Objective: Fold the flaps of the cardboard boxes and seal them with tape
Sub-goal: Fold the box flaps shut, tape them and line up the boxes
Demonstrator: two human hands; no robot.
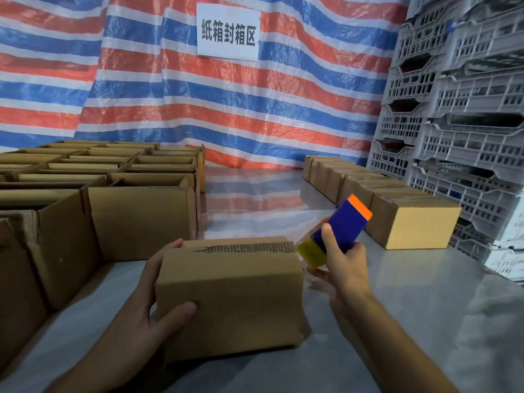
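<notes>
Head view: left hand (141,304) grips closed box (231,296).

The left hand (150,302) gripped the closed box (235,293) at its nine-o'clock end on the bench (425,307). The right hand (343,262) held a blue-and-orange tape dispenser (344,222) just beside its three-o'clock end. At ten o'clock stood open boxes (136,211), at two o'clock a row of shut boxes (411,222).
</notes>
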